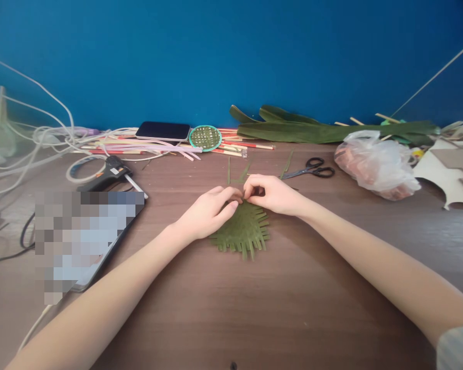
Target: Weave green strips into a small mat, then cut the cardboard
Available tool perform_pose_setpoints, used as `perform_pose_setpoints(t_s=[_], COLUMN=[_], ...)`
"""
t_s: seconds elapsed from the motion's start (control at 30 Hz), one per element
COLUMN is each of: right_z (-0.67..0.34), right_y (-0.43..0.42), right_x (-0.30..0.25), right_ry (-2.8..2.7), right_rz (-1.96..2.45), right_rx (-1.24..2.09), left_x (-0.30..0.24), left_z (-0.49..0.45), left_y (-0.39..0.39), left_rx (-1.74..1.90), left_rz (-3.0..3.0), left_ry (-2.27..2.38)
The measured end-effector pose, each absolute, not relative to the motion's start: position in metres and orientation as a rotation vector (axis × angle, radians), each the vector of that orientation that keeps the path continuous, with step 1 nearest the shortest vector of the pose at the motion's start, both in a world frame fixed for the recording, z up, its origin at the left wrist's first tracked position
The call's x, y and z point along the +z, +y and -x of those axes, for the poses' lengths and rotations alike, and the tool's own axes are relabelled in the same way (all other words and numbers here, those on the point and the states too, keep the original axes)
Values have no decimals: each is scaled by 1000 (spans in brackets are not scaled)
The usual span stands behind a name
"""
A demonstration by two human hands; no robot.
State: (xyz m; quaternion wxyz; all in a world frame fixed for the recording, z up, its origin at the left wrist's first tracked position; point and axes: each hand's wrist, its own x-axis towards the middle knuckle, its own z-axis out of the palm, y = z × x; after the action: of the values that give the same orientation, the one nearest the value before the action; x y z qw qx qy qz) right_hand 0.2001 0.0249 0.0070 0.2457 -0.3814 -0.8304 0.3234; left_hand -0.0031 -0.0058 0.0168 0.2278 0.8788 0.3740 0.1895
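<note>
A small green woven leaf mat [241, 228] lies on the table, loose strip ends fringing its right and lower edges. My left hand [214, 208] is over the mat's upper left part, fingers curled and thumb close to them, holding it down. At the mat's top, my right hand [268, 192] pinches with thumb and index finger at what looks like a leaf strip; the pinched end is mostly hidden by the fingers. Just beyond both hands lie thin loose leaf strips [229, 170].
Black-handled scissors [316, 168] lie behind my right hand. A filled plastic bag [378, 167] sits at right, long green leaves [293, 131] along the wall. On the left are a glue gun [108, 174], a tablet [111, 246] and tangled cables. A phone [163, 131] and a round woven piece [205, 138] lie at the back.
</note>
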Motion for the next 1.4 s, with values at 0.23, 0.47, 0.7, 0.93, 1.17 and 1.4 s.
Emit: perform_pose_setpoints(t_s=[0.23, 0.47, 0.7, 0.93, 1.17, 1.4], right_z=[-200, -201, -204, -205, -204, -203], right_y=[24, 22, 23, 24, 25, 25], right_x=[7, 12, 15, 21, 23, 24], right_ry=[-2303, -2269, -2275, -2308, -2436, -2438], right_rz=[945, 1072, 1190, 1443, 1508, 1542], right_rx=[816, 853, 913, 825, 782, 772], left_x=[13, 12, 13, 13, 20, 22], left_z=[5, 5, 3, 4, 6, 4], left_y=[-4, -4, -5, -5, -4, -4], left_rx=[465, 478, 478, 472, 480, 489], left_rz=[-2447, -2439, -2421, -2421, -2394, -2600], left_ry=[1053, 1052, 1071, 1065, 1031, 984])
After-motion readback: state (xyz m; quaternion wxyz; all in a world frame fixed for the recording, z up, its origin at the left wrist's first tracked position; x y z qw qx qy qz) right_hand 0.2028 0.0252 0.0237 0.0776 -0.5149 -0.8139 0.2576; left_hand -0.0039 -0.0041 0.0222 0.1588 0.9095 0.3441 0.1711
